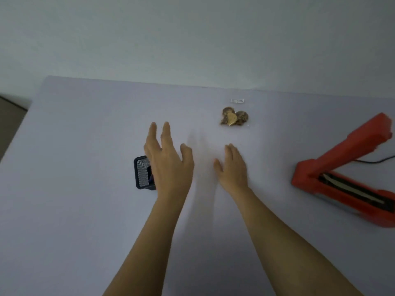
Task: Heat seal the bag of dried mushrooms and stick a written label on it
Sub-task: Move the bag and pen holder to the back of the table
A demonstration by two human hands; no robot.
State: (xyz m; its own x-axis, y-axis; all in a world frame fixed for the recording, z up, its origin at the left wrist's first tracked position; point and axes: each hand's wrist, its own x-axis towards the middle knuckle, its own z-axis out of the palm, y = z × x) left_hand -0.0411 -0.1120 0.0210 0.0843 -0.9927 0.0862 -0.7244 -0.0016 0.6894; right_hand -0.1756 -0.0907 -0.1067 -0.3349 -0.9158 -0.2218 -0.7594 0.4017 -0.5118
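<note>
Bag [234, 119] lies on the table [85, 135], label [237, 101] just beyond it, sealer [342, 167] well to its right. Nearer than the bag, left hand [168, 161] and right hand [233, 170] spread empty fingers; the left partly hides a mesh holder [142, 175], perhaps.

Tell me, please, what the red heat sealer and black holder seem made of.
Heat sealer: likely moulded plastic, matte red, from its smooth uniform casing. Holder: probably black mesh, from its fine striped pattern; metal or plastic unclear.

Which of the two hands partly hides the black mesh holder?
The left hand, in front of the mesh holder; the right hand is well clear of it.
</note>
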